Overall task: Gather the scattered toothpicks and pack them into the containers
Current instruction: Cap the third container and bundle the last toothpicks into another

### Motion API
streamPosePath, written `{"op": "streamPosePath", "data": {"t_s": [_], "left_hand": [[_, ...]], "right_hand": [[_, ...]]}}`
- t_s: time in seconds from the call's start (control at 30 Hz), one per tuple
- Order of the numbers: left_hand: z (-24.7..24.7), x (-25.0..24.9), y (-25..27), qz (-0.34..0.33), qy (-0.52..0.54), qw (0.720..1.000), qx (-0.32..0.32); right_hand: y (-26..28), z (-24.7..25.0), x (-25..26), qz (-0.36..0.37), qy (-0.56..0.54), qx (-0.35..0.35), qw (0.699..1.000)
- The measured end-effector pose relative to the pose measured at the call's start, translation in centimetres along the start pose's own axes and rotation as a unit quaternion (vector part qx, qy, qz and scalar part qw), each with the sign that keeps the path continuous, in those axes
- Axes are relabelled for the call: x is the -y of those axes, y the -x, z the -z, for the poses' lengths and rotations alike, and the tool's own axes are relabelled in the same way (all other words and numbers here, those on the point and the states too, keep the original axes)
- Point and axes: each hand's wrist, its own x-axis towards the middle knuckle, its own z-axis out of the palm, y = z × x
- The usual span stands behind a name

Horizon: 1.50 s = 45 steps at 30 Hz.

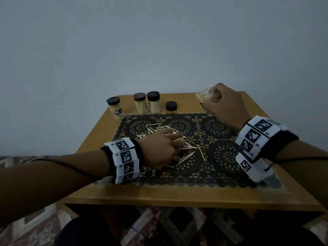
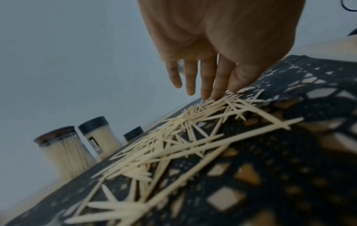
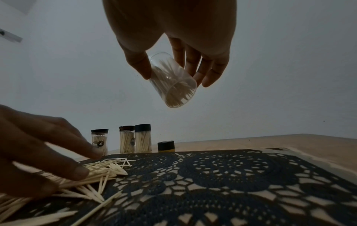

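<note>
Loose toothpicks [image 1: 186, 155] [image 2: 173, 137] [image 3: 104, 169] lie in a heap on the left half of a black lace mat [image 1: 221, 128]. My left hand [image 1: 177, 141] [image 2: 204, 93] [image 3: 58, 160] reaches down onto the heap, its straight fingertips [image 2: 216, 96] touching the sticks. At the table's back right, my right hand [image 1: 213, 98] [image 3: 173, 73] grips a clear, lidless container [image 1: 204, 97] [image 3: 173, 85] between thumb and fingers. It is lifted off the table and tilted, and partly filled with toothpicks.
Three capped, toothpick-filled containers [image 1: 116, 109] [image 1: 141, 104] [image 1: 154, 102] stand at the back left of the wooden table [image 1: 177, 194]. A loose black lid [image 1: 171, 106] [image 3: 166, 146] sits to their right. A grey wall rises behind the table; patterned carpet lies below.
</note>
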Motion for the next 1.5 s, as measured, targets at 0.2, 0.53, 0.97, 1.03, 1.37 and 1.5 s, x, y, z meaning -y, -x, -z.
{"op": "streamPosePath", "data": {"t_s": [0.2, 0.53, 0.97, 1.03, 1.37, 1.5], "left_hand": [[0.4, -2.0, -2.7, -0.028, 0.123, 0.988, -0.086], [-0.8, -1.2, -0.8, -0.044, 0.080, 0.995, -0.033], [-2.4, 2.3, 2.6, 0.189, 0.256, 0.945, -0.079], [-2.6, 2.8, 2.6, 0.251, 0.316, 0.914, 0.044], [-3.0, 5.1, 0.5, 0.253, 0.339, 0.904, 0.055], [-2.7, 4.9, 0.4, 0.208, 0.360, 0.906, 0.078]], "right_hand": [[-0.5, -0.1, 0.0, 0.005, 0.004, -0.009, 1.000], [-0.3, -1.9, -1.1, 0.068, 0.036, 0.155, 0.985], [0.7, -3.8, -1.5, 0.093, 0.021, 0.215, 0.972], [0.8, -3.9, -1.5, 0.085, 0.025, 0.223, 0.971], [0.8, -3.9, -1.7, 0.055, 0.018, 0.211, 0.976], [0.7, -3.8, -1.7, 0.044, 0.012, 0.213, 0.976]]}}
